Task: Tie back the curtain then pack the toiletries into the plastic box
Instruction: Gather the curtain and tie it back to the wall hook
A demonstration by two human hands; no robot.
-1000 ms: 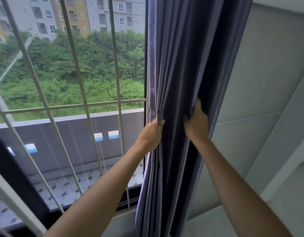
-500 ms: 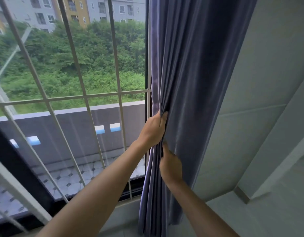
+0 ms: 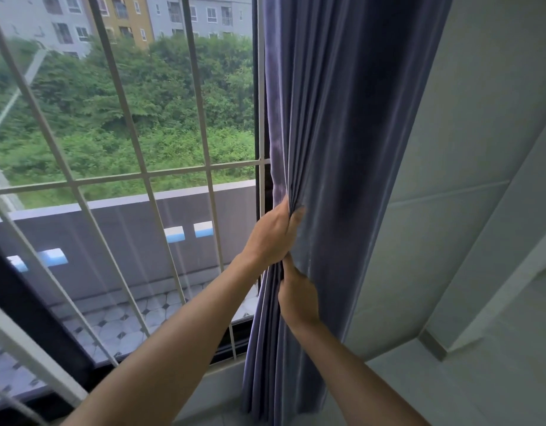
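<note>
Curtain [image 3: 342, 149]: gathered right of window [image 3: 127, 149].
Left hand [image 3: 273, 235]: fingers curled, gripping folds.
Right hand [image 3: 297, 298]: just below, fingers hidden, apparently gripping curtain.

No text, label, brand, number or sign can be read anywhere, not even on the distant buildings.

White window bars [image 3: 133, 176] front green trees [image 3: 161, 96] and apartment blocks [image 3: 124, 16]
</note>
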